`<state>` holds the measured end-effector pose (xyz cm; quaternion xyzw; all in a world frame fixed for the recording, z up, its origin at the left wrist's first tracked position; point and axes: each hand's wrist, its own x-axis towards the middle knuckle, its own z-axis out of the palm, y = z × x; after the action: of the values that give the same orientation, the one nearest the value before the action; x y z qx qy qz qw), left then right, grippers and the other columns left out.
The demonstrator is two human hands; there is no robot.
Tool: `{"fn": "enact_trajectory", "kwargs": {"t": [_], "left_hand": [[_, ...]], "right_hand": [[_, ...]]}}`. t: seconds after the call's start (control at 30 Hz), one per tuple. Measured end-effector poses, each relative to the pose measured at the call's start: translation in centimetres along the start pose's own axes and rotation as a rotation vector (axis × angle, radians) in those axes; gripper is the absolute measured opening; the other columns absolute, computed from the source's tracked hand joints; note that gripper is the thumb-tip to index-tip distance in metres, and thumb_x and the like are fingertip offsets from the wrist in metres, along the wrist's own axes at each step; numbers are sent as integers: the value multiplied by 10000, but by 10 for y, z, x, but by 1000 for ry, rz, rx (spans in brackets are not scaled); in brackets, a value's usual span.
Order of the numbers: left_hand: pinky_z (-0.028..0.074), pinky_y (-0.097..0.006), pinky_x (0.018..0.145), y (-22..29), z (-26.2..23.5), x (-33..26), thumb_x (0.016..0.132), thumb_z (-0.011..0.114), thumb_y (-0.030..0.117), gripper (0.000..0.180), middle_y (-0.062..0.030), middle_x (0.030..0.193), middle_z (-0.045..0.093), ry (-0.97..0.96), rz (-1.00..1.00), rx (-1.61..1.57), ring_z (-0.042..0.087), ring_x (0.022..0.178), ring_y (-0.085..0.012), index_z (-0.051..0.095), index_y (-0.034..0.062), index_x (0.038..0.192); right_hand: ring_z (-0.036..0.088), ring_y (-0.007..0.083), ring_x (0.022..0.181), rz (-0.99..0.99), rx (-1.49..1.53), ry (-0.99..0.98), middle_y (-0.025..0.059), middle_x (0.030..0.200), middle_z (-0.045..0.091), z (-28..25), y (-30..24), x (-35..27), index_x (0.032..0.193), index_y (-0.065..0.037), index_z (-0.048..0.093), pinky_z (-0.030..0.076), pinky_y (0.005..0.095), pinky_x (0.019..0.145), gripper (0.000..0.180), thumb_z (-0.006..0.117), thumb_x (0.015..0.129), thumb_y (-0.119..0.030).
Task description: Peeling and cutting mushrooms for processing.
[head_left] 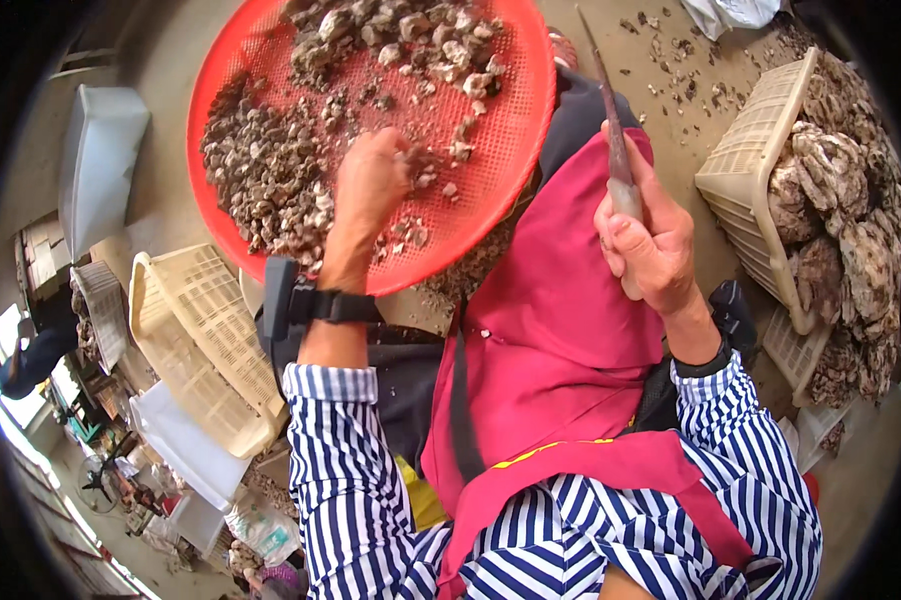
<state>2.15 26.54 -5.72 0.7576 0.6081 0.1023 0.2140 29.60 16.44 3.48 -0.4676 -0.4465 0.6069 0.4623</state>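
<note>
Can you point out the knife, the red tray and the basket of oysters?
Knife (pixel 610 130), head view, mid blade.
Red tray (pixel 515 130), head view, bare mesh near right rim.
Basket (pixel 745 180), head view, its near wall.

Under my left hand (pixel 370 180) the round sieve tray (pixel 515 120) is bright red, heaped with grey-brown oyster shells (pixel 265 170). My sleeves (pixel 345 470) are striped navy and white, my apron (pixel 560 320) magenta. Right of my right hand (pixel 650 250), the basket (pixel 755 180) is cream.
</note>
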Motion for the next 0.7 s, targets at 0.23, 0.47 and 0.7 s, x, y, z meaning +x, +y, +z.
{"fn": "enact_trajectory", "kwargs": {"t": [0.23,0.47,0.7], "left_hand": [[509,-305,653,-20,-31,-51,760,646,81,238,-119,855,644,227,-278,74,625,732,-193,589,33,985],[489,-330,671,6,-2,-78,737,638,80,128,-135,777,640,-152,-43,-174,628,736,-245,654,31,853],[464,-373,639,6,-5,-83,673,617,42,133,-158,714,600,-119,-10,-179,606,702,-294,528,-15,753]], "right_hand": [[368,16,487,-40,-9,11,-44,640,455,2,6,4,1392,-30,306,325,154,447,543,476,879,-86],[371,9,480,-69,-110,15,-53,614,440,9,1,4,1383,3,304,320,147,443,547,473,869,-82],[354,3,476,-48,-110,36,-64,606,419,11,0,3,1389,-1,293,313,140,440,546,454,877,-101]]}}
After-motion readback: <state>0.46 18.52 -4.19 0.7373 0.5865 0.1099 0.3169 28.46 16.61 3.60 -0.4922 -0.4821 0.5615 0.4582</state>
